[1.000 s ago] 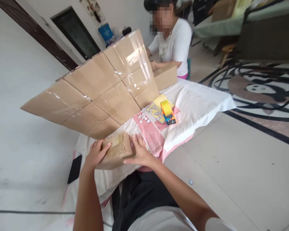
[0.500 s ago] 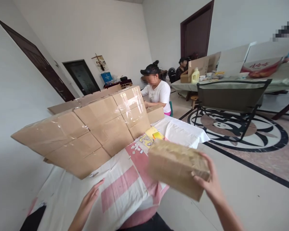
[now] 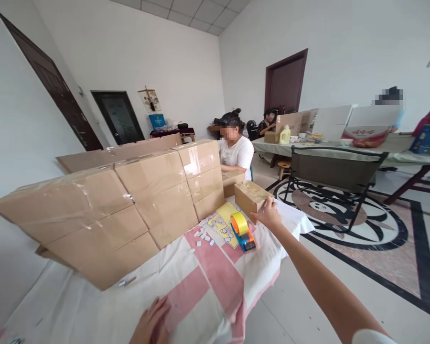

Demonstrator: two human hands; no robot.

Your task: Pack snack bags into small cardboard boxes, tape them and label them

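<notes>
Placement is the step we judge to be in hand. Our right hand [image 3: 270, 216] reaches far forward, its grip closed on the near corner of a small taped carton [image 3: 250, 197], which we hold just above the far end of the desk [image 3: 215, 286]. The carton sits level, just right of the stacked wall of cartons [image 3: 129, 200] and beyond the tape dispenser [image 3: 242, 231] and the yellow label sheet [image 3: 224, 220]. Our left hand [image 3: 152, 327] rests flat on the cloth at the near edge, fingers relaxed, gripping nothing.

For the next move we judge that:
1. The carton needs a bare spot clear of the dispenser and loose labels [image 3: 200, 236].
2. It should go down level before the fingers let go.
3. The seated person [image 3: 236, 150] works close behind; we should keep clear of that box [image 3: 232, 180].
</notes>
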